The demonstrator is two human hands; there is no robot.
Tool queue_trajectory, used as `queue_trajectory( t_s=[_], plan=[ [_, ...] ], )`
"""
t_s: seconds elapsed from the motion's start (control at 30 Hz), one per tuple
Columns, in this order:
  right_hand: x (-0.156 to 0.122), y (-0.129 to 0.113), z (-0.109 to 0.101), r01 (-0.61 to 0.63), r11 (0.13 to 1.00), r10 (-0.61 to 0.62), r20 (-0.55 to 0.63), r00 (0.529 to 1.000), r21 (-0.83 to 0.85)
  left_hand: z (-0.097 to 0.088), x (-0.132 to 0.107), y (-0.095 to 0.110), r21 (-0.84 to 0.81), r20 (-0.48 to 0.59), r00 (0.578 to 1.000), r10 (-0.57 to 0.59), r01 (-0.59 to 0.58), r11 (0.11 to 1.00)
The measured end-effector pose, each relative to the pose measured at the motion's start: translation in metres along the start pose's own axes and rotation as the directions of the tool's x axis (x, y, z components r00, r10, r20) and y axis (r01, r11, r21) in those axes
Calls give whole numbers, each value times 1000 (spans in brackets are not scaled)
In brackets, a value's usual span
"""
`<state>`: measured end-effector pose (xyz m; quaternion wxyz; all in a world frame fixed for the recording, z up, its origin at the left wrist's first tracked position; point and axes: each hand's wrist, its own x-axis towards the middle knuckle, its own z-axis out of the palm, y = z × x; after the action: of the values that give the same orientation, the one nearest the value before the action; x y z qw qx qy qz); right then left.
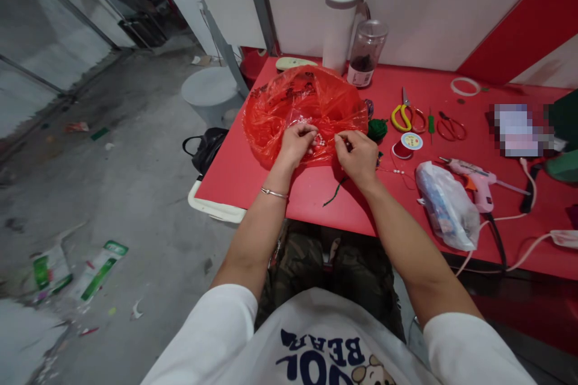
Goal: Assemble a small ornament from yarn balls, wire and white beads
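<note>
My left hand [297,144] is closed in a pinch over the front of a crumpled red plastic bag [271,108]. Several small white beads [320,140] show beside its fingertips, and a bit of clear plastic [298,117] lies just behind it. My right hand [356,156] is pinched too, at the bag's right side; what lies between its fingers is too small to make out. A ball of green yarn [377,130] sits just beyond the right hand. Below that hand, a short dark green cord [334,192] lies on the red table [253,189].
To the right are a spool of red thread [407,144], yellow-handled scissors [400,118], red-handled snips [451,129], a white plastic bag [447,207] and a pink glue gun [478,183] with cables. A clear jar [368,51] and white flask [339,30] stand behind.
</note>
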<state>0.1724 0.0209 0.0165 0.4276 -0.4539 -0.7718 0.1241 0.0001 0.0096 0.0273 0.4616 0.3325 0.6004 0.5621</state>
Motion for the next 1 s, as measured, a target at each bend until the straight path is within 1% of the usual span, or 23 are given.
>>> queue_trajectory(
  t_s=[0.03,0.07,0.13,0.17,0.23,0.3,0.37,0.5,0.6,0.73,0.8,0.83,0.9,0.97,1.0],
  plan=[
    [0,0,0,-1,1000,1,5,1000,0,1,1,-3,111,-15,998,65,-62,992],
    [0,0,0,1,1000,-1,12,1000,-2,1,2,-5,224,-16,990,137,-130,966],
    [-1,-1,1,9,1000,-8,25,1000,-8,1,3,-9,412,28,965,261,-249,877],
    [-2,-2,1,14,1000,-14,27,1000,-10,0,3,-10,473,61,952,299,-292,831],
    [-3,-2,2,25,1000,-24,27,999,-19,0,2,-11,539,120,939,321,-333,774],
    [-3,-2,3,30,999,-29,29,999,-28,0,1,-11,548,152,934,324,-352,758],
    [-3,-1,3,30,999,-28,38,999,-36,2,0,-12,520,161,927,337,-370,770],
    [-3,0,4,27,999,-24,50,998,-41,4,-2,-14,446,141,929,343,-369,815],
    [-4,0,4,17,999,-15,53,998,-46,4,-4,-14,451,138,930,340,-365,815],
    [-4,0,4,16,999,-13,64,998,-44,4,-6,-12,427,107,940,323,-337,839],
    [-4,0,4,19,999,-16,66,998,-45,5,-6,-9,400,89,953,291,-301,865],
    [-4,0,4,19,999,-16,66,998,-44,6,-6,-7,370,74,965,251,-261,892],
    [-4,0,4,21,999,-19,63,998,-36,7,-6,-2,244,49,991,123,-131,961],
    [-4,-1,4,25,999,-23,59,998,-20,7,-7,4,44,57,998,-21,19,999],
    [-4,-1,4,24,1000,-24,58,998,-12,6,-8,7,-59,74,995,-73,78,995]
  ],
)
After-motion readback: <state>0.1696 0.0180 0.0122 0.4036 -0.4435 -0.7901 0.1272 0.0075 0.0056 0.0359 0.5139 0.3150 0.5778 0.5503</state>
